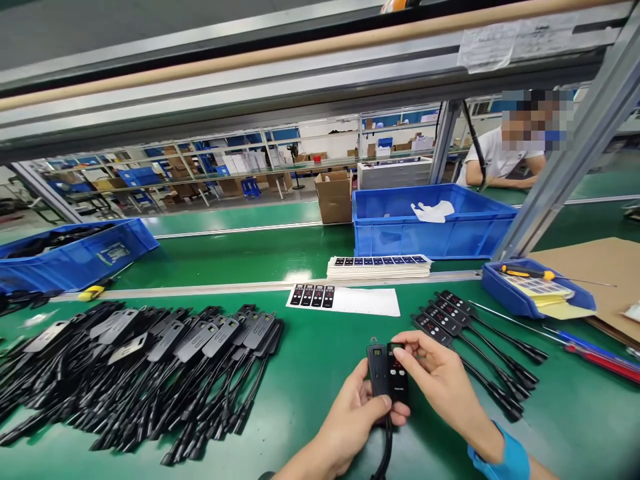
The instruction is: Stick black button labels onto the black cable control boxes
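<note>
A black cabled controller (379,377) with a small display window is gripped in my left hand (353,407), its cable hanging toward me. Between the thumb and fingers of my right hand (435,370) is a black label sticker (397,373) with printed buttons, held at the controller's right side. Whether the two touch cannot be made out. Beyond my hands lies a white label sheet (365,301) with several black stickers at its left end. To the right, several controllers (445,317) with labelled faces lie in a row, cables toward me.
A big pile of controllers without labels (190,353) covers the bench's left. A stack of label sheets (379,268) stands at the back, before a blue bin (430,233). At right are a small blue tray (535,293) with a screwdriver, and cardboard. A person (505,157) sits across.
</note>
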